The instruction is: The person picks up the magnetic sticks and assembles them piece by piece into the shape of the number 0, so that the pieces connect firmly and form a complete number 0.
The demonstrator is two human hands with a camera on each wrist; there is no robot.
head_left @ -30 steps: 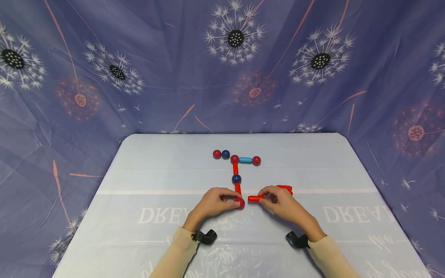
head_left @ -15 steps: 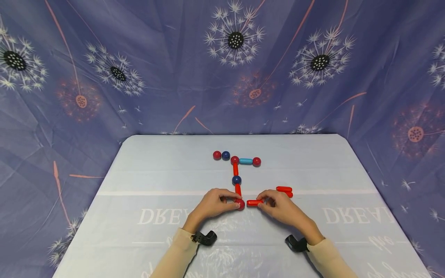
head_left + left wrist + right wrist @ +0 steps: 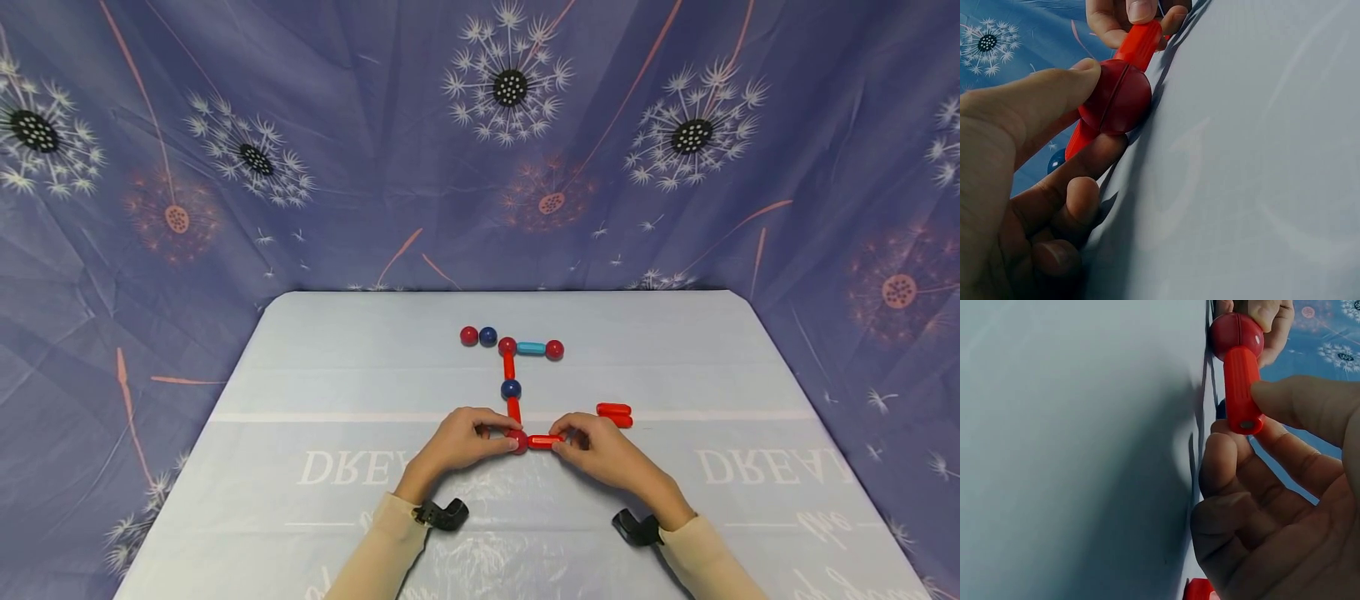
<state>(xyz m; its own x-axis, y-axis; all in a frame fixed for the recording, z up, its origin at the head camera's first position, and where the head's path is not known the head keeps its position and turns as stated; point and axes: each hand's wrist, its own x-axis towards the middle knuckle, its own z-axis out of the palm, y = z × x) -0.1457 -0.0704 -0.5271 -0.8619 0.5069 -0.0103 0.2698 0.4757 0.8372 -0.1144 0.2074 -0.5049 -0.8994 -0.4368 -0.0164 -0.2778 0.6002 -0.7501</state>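
My left hand pinches a dark red ball between thumb and finger at the near end of a chain of rods and balls. With thumb and finger my right hand pinches a red magnetic rod, whose far end meets that ball. From the ball another red rod runs away to a blue ball. Beyond it come a further red rod and a red ball, then a light blue rod leading right to a red ball.
Two red rods lie side by side beyond my right hand. A loose red ball and a blue ball sit together at the back. The white-covered table ends at a purple dandelion-print curtain.
My right hand has moved left and slightly nearer with its red rod, closing the gap to the red ball. My left hand has stayed on the ball.
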